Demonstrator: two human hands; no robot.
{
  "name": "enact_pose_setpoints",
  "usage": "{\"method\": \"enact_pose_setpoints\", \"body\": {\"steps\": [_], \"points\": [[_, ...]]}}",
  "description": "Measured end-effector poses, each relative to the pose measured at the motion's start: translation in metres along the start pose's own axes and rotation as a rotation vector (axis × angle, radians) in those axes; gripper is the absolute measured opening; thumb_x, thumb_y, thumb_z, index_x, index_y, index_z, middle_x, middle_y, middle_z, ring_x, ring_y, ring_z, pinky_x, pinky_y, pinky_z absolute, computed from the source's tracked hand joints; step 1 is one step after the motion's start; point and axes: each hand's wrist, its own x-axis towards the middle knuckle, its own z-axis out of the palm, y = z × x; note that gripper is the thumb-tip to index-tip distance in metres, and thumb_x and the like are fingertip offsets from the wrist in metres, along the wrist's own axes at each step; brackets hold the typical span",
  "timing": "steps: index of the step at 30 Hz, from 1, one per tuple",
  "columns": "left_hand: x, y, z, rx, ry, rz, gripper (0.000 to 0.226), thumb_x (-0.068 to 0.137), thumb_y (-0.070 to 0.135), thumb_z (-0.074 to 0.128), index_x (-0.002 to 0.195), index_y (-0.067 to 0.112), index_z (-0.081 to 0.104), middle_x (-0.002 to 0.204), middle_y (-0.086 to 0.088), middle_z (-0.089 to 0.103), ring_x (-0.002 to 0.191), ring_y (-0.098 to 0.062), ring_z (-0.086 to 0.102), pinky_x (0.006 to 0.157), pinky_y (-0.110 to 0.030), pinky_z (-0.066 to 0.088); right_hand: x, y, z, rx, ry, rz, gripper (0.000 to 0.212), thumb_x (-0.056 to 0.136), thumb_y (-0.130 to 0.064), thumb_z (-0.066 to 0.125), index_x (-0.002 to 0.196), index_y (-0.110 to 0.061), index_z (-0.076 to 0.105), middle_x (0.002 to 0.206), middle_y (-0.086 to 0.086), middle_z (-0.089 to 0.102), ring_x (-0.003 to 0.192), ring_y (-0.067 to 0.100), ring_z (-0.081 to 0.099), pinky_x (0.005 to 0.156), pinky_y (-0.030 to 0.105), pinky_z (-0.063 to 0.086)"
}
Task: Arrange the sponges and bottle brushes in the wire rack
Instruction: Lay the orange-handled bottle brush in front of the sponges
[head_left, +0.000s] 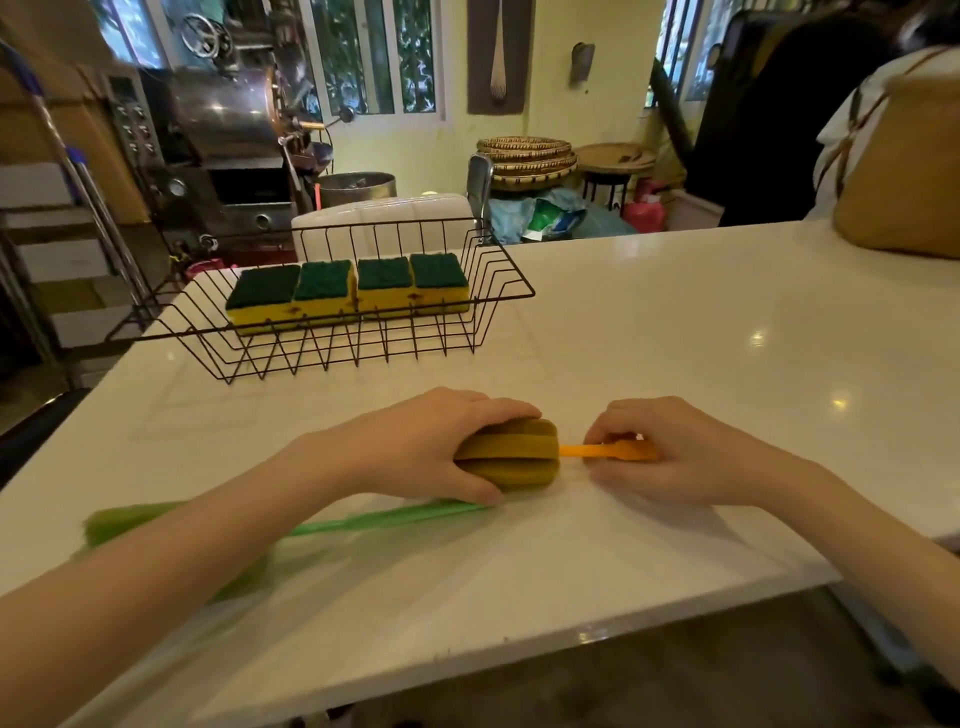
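A black wire rack (498, 306) stands on the white table, holding several yellow sponges with green tops (348, 291) in a row. In front of me lies an orange bottle brush with a brownish sponge head (514, 457). My left hand (415, 452) is closed around that sponge head. My right hand (670, 457) pinches its orange handle (587, 450). A green bottle brush (363, 522) lies on the table beneath my left forearm, its fuzzy head at the far left and partly hidden.
The white table (675, 338) ends close to me at the bottom right. A tan cushion (904, 171) rests at the table's far right corner. Beyond the table stand a metal machine, woven baskets and a white chair back.
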Motion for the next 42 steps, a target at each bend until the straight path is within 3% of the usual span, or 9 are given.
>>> {"method": "enact_pose_setpoints", "body": {"steps": [6,10,13,18,25,31,34,39,42], "points": [[-0.002,-0.003,-0.006,-0.008,0.056,-0.013,0.068,0.076,0.036,0.066,0.134,0.034,0.031,0.13,0.007,0.05,0.108,-0.011,0.046,0.092,-0.022,0.04,0.013,-0.003,-0.007,0.042,-0.015,0.0,0.009,0.08,-0.033,0.061,0.086,-0.028,0.066,0.081,0.003,0.065,0.075,0.021,0.057,0.068,0.039,0.048],[-0.009,-0.01,-0.022,-0.011,0.125,-0.026,0.066,0.075,0.037,0.067,0.132,0.035,0.034,0.125,0.01,0.052,0.102,-0.007,0.045,0.081,-0.011,0.036,0.029,-0.012,-0.015,0.038,0.021,-0.058,0.007,0.081,-0.029,0.062,0.088,-0.029,0.064,0.077,-0.002,0.063,0.07,0.014,0.054,0.061,0.022,0.042],[-0.016,-0.019,-0.04,0.013,0.184,-0.042,0.064,0.075,0.036,0.067,0.131,0.034,0.035,0.12,0.011,0.051,0.1,-0.006,0.045,0.079,-0.011,0.035,0.046,-0.021,-0.023,0.036,0.069,-0.09,0.008,0.081,-0.029,0.062,0.089,-0.03,0.062,0.075,-0.005,0.061,0.068,0.01,0.053,0.058,0.015,0.04],[-0.031,-0.039,-0.066,0.002,0.292,-0.08,0.064,0.073,0.033,0.069,0.129,0.034,0.039,0.11,0.016,0.046,0.1,-0.006,0.045,0.083,-0.015,0.039,0.081,-0.043,-0.035,0.029,0.121,-0.172,0.007,0.081,-0.03,0.062,0.086,-0.034,0.059,0.081,-0.001,0.064,0.074,0.014,0.057,0.062,0.024,0.044],[-0.042,-0.083,-0.096,-0.03,0.375,-0.13,0.063,0.071,0.032,0.071,0.126,0.035,0.041,0.112,0.015,0.049,0.103,-0.008,0.048,0.083,-0.015,0.041,0.131,-0.071,-0.047,-0.016,0.197,-0.288,0.009,0.082,-0.028,0.062,0.09,-0.029,0.062,0.084,-0.001,0.067,0.078,0.016,0.06,0.068,0.033,0.05],[-0.043,-0.122,-0.114,-0.066,0.408,-0.174,0.062,0.072,0.031,0.071,0.125,0.036,0.04,0.107,0.016,0.048,0.091,0.0,0.048,0.074,-0.008,0.037,0.178,-0.084,-0.046,-0.047,0.251,-0.315,0.016,0.083,-0.025,0.061,0.097,-0.021,0.066,0.087,-0.005,0.064,0.081,0.011,0.057,0.066,0.02,0.042],[-0.042,-0.142,-0.123,-0.132,0.409,-0.213,0.061,0.073,0.029,0.07,0.125,0.037,0.04,0.108,0.015,0.047,0.095,-0.004,0.047,0.075,-0.01,0.039,0.199,-0.088,-0.041,-0.034,0.268,-0.3,0.017,0.084,-0.024,0.06,0.1,-0.022,0.066,0.089,-0.008,0.062,0.083,0.009,0.056,0.07,0.018,0.041],[-0.043,-0.173,-0.129,-0.349,0.44,-0.233,0.057,0.073,0.023,0.07,0.116,0.045,0.04,0.108,0.02,0.048,0.102,-0.007,0.05,0.079,-0.019,0.047,0.227,-0.097,-0.029,-0.312,0.305,-0.34,0.028,0.092,-0.023,0.046,0.118,-0.02,0.057,0.107,0.001,0.065,0.098,0.017,0.055,0.077,0.026,0.042],[-0.047,-0.185,-0.128,-0.465,0.496,-0.227,0.054,0.073,0.02,0.069,0.114,0.043,0.043,0.109,0.019,0.05,0.102,-0.007,0.052,0.068,-0.016,0.052,0.24,-0.101,-0.024,-0.431,0.318,-0.353,0.03,0.094,-0.026,0.04,0.121,-0.023,0.054,0.11,0.001,0.065,0.101,0.019,0.056,0.078,0.029,0.045]]}}
